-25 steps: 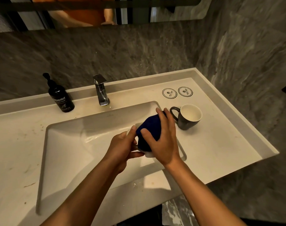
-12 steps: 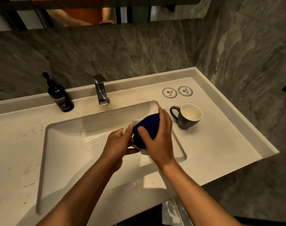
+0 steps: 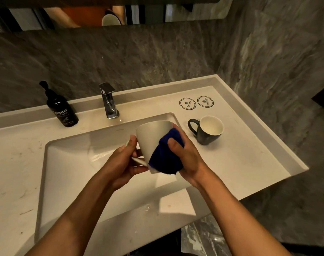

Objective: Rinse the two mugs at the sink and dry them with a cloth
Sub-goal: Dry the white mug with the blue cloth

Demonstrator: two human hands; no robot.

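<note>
I see a dark pump bottle (image 3: 62, 109) at the far left of the white counter (image 3: 249, 163). It is smooth and shiny, with white letters I can only partly read. Next to it stands a shiny metal tap (image 3: 109, 101) with a flat square top, behind the sink (image 3: 69, 172). The sink is a wide white basin with sloping sides, and I cannot see its drain.

The left hand (image 3: 120, 163) holds the white mug (image 3: 152, 139) over the sink. Its fingers curl around the thin handle and the thumb presses near the mug's side. The hand hides most of the handle. The mug is smooth and gets narrower toward its bottom. Its mouth points away from me, so I cannot see inside it.

The right hand (image 3: 187, 154) presses a dark blue cloth (image 3: 164, 157) against the right side of the white mug. The cloth looks soft and bunched up. The thumb lies on top of it and the fingers wrap around behind, where I cannot see them.

Right of the hands, the black mug (image 3: 209, 132) stands upright on the counter, well apart from the white one. It is cream inside, with a round handle pointing left. Behind it are two round printed coasters (image 3: 196, 102), with words too small to read.

At the top, a mirror (image 3: 111, 15) is cut off, showing only a bit of arm and a mug.
</note>
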